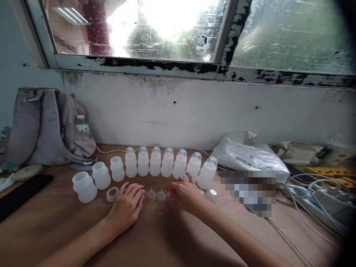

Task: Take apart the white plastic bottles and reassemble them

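Observation:
My left hand (128, 203) rests on the table with its fingers stretched out, partly covering something pale beneath them. Just left of it lies a white screw ring (112, 194). My right hand (185, 193) pinches the edge of a clear bottle nipple (170, 197) at the right end of a short row. Between the hands lie two more clear nipples, one nipple (151, 195) nearer the left hand and another nipple (160, 196) in the middle. Beyond my right wrist sits a clear dome cap (210, 196), partly hidden by the arm.
Behind the hands, several capped white baby bottles (155, 163) curve in a row. Three uncapped bottles (85, 187) stand at the left end. A grey backpack (41, 126) leans at the left, a silvery package (250, 155) lies right, and white cables (294, 200) run beside a power strip.

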`<state>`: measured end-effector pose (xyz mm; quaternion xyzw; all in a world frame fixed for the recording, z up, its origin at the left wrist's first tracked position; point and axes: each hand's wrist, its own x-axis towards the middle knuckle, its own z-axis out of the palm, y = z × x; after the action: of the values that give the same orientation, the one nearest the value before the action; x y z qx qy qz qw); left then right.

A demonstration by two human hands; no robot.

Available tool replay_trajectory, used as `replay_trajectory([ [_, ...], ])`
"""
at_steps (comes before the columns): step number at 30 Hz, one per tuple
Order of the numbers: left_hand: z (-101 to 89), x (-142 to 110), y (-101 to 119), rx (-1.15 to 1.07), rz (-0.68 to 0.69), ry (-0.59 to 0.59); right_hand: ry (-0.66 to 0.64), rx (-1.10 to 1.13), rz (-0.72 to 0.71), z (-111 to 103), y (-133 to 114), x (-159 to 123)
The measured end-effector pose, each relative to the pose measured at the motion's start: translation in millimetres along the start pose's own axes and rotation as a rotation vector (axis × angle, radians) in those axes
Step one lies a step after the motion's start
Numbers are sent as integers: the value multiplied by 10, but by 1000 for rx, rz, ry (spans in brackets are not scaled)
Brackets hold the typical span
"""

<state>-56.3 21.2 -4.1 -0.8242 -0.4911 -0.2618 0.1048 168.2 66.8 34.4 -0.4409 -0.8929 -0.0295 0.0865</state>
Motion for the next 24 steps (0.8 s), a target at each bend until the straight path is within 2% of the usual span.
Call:
replay_trajectory([
  [10, 24, -12, -37, 66, -68, -25, 28, 47, 1, 22, 12, -11],
  [17, 129, -86, -63, 235, -242, -65, 52, 37, -24, 46, 18, -23],
  [24, 164, -104, -97, 184, -266, -134, 48, 28, -24, 52, 15, -28],
])
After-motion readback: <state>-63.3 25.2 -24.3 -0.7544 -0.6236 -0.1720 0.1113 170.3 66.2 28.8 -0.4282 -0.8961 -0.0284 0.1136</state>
